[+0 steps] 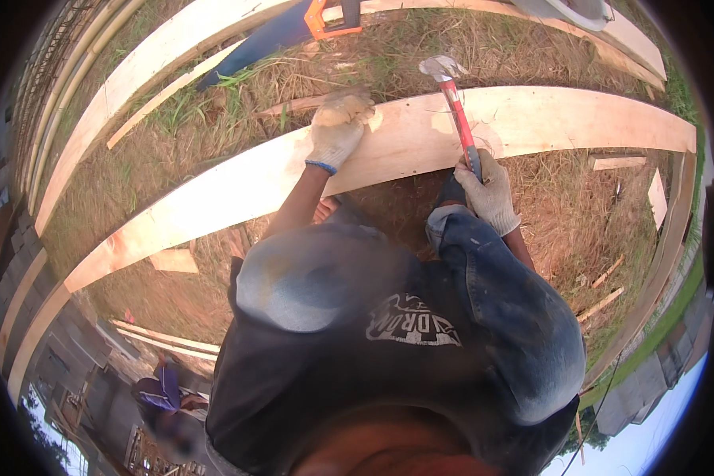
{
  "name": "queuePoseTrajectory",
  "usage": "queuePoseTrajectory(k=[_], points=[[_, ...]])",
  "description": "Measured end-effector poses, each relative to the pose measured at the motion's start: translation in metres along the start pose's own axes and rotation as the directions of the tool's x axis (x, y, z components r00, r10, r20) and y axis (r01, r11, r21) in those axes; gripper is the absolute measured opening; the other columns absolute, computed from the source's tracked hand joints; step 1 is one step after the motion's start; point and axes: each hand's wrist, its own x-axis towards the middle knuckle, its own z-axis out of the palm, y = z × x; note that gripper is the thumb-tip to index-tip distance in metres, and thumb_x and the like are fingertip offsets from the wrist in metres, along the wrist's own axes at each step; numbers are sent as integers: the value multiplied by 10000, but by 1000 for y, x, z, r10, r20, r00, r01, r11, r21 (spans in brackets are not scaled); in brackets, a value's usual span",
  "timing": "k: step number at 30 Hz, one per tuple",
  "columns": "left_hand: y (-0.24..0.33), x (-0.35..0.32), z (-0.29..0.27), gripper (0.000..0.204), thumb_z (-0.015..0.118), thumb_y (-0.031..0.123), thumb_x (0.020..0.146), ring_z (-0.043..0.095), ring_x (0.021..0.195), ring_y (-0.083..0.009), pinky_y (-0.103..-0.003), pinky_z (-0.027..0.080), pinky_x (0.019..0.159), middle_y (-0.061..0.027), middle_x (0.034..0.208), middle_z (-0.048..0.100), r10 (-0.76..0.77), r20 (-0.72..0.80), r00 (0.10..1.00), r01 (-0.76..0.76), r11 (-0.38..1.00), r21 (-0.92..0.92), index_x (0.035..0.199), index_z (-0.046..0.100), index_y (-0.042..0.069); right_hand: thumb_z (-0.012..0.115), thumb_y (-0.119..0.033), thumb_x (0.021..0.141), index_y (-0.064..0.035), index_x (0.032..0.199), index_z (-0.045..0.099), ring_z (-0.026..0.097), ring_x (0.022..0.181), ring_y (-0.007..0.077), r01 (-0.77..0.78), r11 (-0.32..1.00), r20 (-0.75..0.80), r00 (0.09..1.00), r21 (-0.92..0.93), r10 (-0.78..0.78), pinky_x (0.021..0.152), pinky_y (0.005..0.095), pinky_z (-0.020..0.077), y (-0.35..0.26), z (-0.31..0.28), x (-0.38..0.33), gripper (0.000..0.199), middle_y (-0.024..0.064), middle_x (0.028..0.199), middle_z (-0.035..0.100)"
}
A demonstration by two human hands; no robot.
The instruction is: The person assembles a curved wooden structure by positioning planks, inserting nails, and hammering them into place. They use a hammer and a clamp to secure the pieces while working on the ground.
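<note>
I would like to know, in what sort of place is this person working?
Probably an outdoor building site: the right hand holds a hammer over a long wooden board, a handsaw lies beyond it, and what look like grey blocks lie toward the lower left.

"What's the plank (579, 119) made of?"
"Pale wood, smooth and matt."
"And the hammer (458, 117)?"
"Metal head, smooth red handle, matt dark grip."
"The gloves (337, 143)?"
"Rough knitted cloth; the jeans (508, 309) are faded denim."
"That saw handle (316, 20)?"
"Orange plastic, apparently."
</note>
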Motion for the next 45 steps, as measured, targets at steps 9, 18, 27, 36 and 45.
queuePoseTrajectory(k=[9, 18, 27, 36, 45], points=[[-3, -2, -1, 90, 721, 186, 891, 704, 896, -359, -447, 561, 796, -111, 868, 733, 111, -58, 992, -92, 959, 267, 922, 721, 101, 716, -368, 998, -4, 1124, 642, 745, 852, 392, 220, 936, 307, 943, -276, -131, 758, 457, 546, -18, 16, 6, 392, 232, 844, 729], [-2, -6, 3, 176, 765, 246, 890, 689, 900, -371, -473, 545, 795, -125, 823, 697, 76, -45, 996, -58, 946, 320, 865, 671, 99, 686, -371, 1011, -3, 1145, 626, 736, 829, 369, 166, 947, 308, 948, -275, -77, 751, 445, 539, -11, 20, 3, 396, 221, 843, 727], [0, -6, 0, 173, 766, 193, 811, 684, 901, -365, -482, 543, 798, -142, 820, 681, 149, -76, 986, -120, 947, 298, 801, 626, 91, 690, -370, 1006, 2, 1121, 616, 730, 820, 395, 207, 936, 307, 945, -284, -116, 741, 470, 525, -6, 20, 1, 396, 225, 817, 717], [-2, -7, 1, 135, 703, 195, 844, 686, 978, -375, -496, 541, 877, -163, 883, 703, 48, 3, 999, -47, 949, 312, 938, 693, 99, 682, -377, 1023, -13, 1129, 591, 717, 812, 463, 315, 871, 317, 927, -376, -199, 730, 507, 518, 1, 16, -2, 390, 258, 799, 704], [-1, -6, 1, 189, 682, 225, 903, 691, 992, -381, -501, 541, 892, -161, 927, 731, 61, 15, 998, -62, 947, 314, 1050, 737, 118, 679, -417, 1026, -16, 1088, 577, 720, 800, 476, 402, 807, 265, 912, -433, -313, 691, 521, 520, 7, 19, -5, 418, 272, 781, 702]])
